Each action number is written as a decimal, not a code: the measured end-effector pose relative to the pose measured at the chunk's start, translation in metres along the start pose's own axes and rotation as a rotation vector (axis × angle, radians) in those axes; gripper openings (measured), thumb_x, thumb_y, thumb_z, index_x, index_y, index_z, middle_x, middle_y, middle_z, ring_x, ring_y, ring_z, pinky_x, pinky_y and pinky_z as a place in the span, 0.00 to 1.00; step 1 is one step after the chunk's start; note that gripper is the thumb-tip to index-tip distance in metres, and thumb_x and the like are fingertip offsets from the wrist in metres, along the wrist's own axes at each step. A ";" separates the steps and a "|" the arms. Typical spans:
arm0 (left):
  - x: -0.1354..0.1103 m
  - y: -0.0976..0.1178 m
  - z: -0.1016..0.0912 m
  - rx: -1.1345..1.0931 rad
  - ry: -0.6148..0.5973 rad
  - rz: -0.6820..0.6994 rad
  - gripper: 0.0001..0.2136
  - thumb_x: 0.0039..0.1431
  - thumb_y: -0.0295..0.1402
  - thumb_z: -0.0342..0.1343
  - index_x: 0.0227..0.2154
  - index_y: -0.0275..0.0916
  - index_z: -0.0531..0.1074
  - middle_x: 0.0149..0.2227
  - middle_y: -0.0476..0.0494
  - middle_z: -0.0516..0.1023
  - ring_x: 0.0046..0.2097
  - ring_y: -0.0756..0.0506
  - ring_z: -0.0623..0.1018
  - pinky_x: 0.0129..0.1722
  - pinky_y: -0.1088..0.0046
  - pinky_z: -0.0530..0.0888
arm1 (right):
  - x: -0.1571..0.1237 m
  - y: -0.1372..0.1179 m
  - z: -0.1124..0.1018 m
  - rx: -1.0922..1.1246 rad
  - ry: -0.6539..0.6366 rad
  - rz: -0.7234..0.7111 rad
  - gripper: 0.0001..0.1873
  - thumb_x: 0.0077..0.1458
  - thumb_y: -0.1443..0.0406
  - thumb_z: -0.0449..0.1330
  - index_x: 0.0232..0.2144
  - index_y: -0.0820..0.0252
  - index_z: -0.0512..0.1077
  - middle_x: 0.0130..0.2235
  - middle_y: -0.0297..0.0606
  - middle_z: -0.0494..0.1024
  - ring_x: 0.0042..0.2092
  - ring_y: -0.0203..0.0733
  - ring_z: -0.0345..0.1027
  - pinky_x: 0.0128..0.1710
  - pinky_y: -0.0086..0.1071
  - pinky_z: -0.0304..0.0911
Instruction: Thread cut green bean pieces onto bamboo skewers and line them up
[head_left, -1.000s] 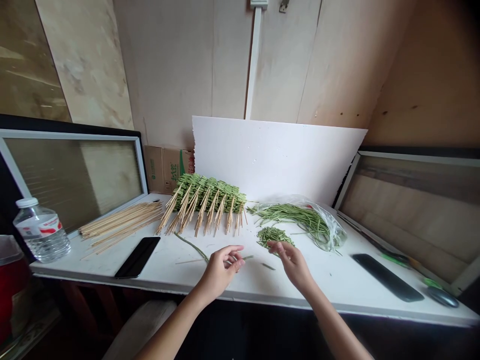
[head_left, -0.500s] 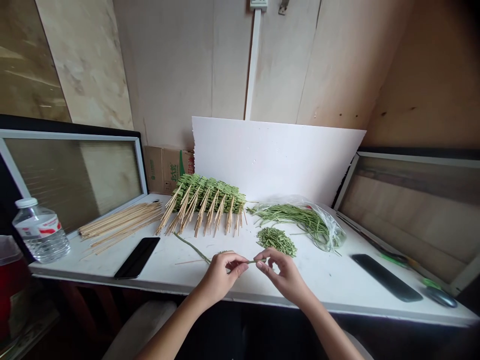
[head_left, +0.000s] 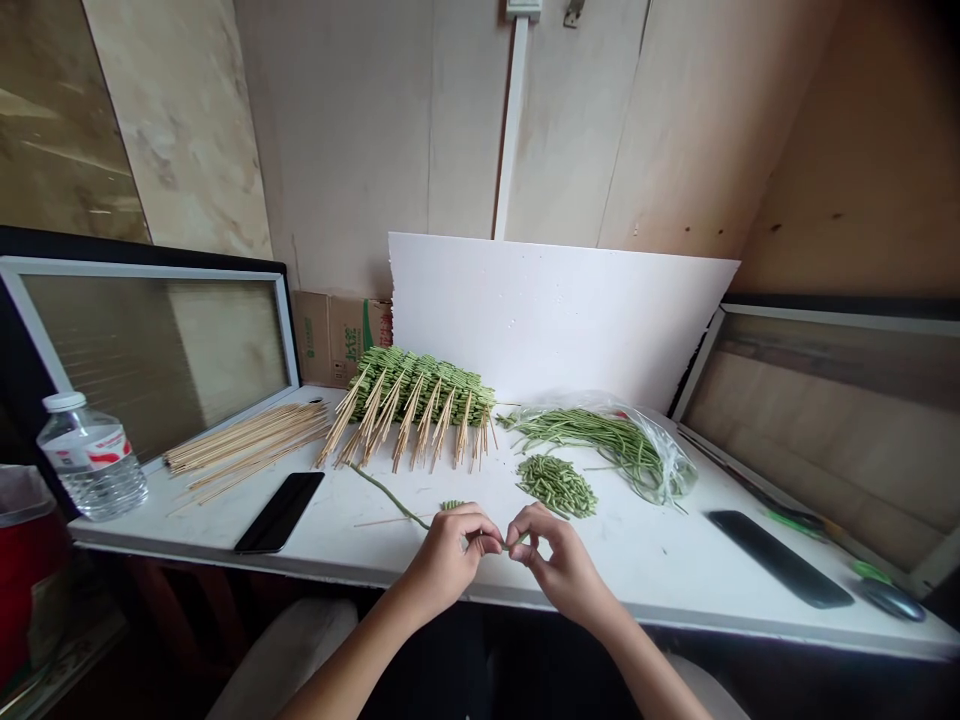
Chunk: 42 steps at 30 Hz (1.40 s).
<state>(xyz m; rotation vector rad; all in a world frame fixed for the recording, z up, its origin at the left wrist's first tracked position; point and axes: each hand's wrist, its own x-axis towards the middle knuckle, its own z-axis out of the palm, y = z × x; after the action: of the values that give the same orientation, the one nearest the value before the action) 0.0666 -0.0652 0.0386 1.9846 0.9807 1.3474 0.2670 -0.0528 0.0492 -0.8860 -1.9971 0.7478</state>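
My left hand [head_left: 448, 553] and my right hand [head_left: 553, 561] meet low over the front of the white table [head_left: 675, 560], fingertips nearly touching. Both pinch a short green bean piece and a thin skewer between them; the piece is mostly hidden by fingers. A long green bean [head_left: 386, 492] lies on the table just left of my left hand. Beyond my right hand sits a small heap of cut bean pieces [head_left: 556, 485]. Farther back is a clear bag of long beans [head_left: 615, 440].
Finished bean skewers [head_left: 416, 405] are stacked at the back centre, loose bamboo skewers [head_left: 244, 445] to their left. A black phone [head_left: 279, 512] lies front left, a water bottle [head_left: 90, 460] at the left edge. A black flat object [head_left: 780, 570] and green-handled tool [head_left: 795, 520] lie right.
My right hand came back from the cut-bean heap toward my left hand with a piece. Both hands drew closer together and slightly toward me.
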 end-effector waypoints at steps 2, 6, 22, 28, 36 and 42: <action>0.000 -0.005 0.001 -0.002 -0.002 0.017 0.09 0.64 0.24 0.59 0.29 0.39 0.81 0.32 0.45 0.80 0.35 0.46 0.78 0.38 0.72 0.72 | 0.000 -0.001 0.001 0.086 -0.061 -0.007 0.10 0.63 0.58 0.63 0.30 0.56 0.76 0.33 0.36 0.76 0.39 0.44 0.67 0.41 0.36 0.62; 0.002 -0.016 -0.003 -0.010 0.034 0.002 0.09 0.66 0.31 0.59 0.30 0.38 0.81 0.31 0.44 0.80 0.35 0.46 0.78 0.38 0.72 0.72 | 0.003 0.001 -0.007 0.133 -0.110 -0.002 0.14 0.60 0.53 0.66 0.30 0.55 0.78 0.33 0.38 0.77 0.38 0.45 0.70 0.41 0.37 0.63; 0.000 -0.035 -0.004 0.066 0.010 -0.087 0.13 0.72 0.38 0.51 0.45 0.42 0.80 0.44 0.41 0.78 0.44 0.45 0.78 0.41 0.71 0.73 | 0.005 0.108 -0.027 -0.590 0.130 0.182 0.18 0.63 0.54 0.58 0.29 0.55 0.82 0.35 0.45 0.82 0.43 0.57 0.69 0.47 0.48 0.62; 0.000 -0.046 -0.001 0.014 0.067 -0.116 0.09 0.68 0.35 0.57 0.46 0.40 0.79 0.42 0.41 0.79 0.43 0.45 0.79 0.44 0.69 0.75 | 0.009 0.097 -0.036 -0.400 0.141 0.209 0.29 0.68 0.47 0.48 0.31 0.56 0.81 0.34 0.46 0.83 0.41 0.56 0.73 0.48 0.51 0.64; 0.000 -0.032 0.003 -0.010 0.066 -0.120 0.09 0.64 0.33 0.62 0.46 0.40 0.77 0.38 0.44 0.81 0.41 0.45 0.80 0.46 0.67 0.76 | 0.008 0.031 -0.010 0.041 -0.020 0.101 0.21 0.61 0.48 0.63 0.47 0.53 0.81 0.40 0.41 0.83 0.41 0.47 0.75 0.37 0.36 0.66; 0.000 -0.031 -0.006 0.088 -0.007 -0.080 0.06 0.64 0.30 0.62 0.43 0.42 0.81 0.39 0.45 0.83 0.42 0.44 0.81 0.44 0.68 0.76 | 0.006 0.027 -0.002 -0.009 0.113 0.057 0.14 0.64 0.52 0.61 0.39 0.52 0.81 0.40 0.39 0.83 0.40 0.45 0.73 0.38 0.36 0.65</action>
<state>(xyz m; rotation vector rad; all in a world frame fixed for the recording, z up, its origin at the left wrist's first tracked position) 0.0523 -0.0469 0.0168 1.9909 1.1210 1.2730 0.2749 -0.0322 0.0324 -0.9724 -1.8842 0.7056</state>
